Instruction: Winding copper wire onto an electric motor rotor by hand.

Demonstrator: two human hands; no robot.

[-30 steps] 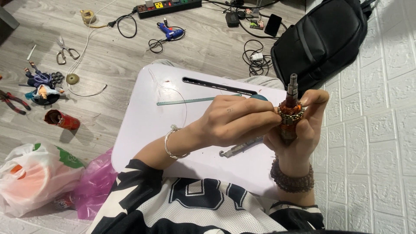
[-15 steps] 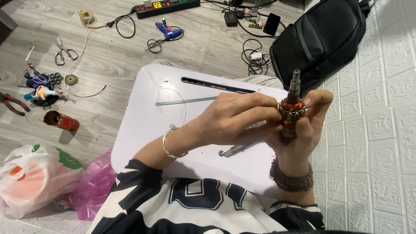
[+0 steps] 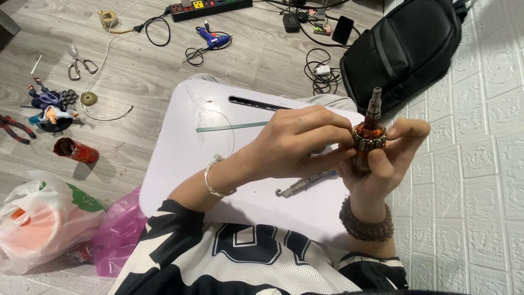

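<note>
My right hand (image 3: 390, 161) grips a small motor armature (image 3: 370, 137) upright, its copper windings at the middle and its grey steel shaft pointing up. My left hand (image 3: 297, 143) reaches across from the left, fingertips pinched against the armature's winding. Both hands hover over the right side of a white lap table (image 3: 180, 158). A thin wire (image 3: 218, 117) loops across the tabletop. A grey metal tool (image 3: 305, 183) lies on the table under my hands, and a long green ruler (image 3: 229, 128) lies flat farther back.
A black backpack (image 3: 406, 46) leans by the white brick wall at the right. On the wooden floor lie a blue glue gun (image 3: 214, 38), a power strip (image 3: 210, 7), scissors (image 3: 82, 61), red pliers (image 3: 15, 128), a red can (image 3: 75, 150) and plastic bags (image 3: 49, 224).
My left hand's fingers have shifted slightly around the armature's winding. The armature stays upright in my right hand.
</note>
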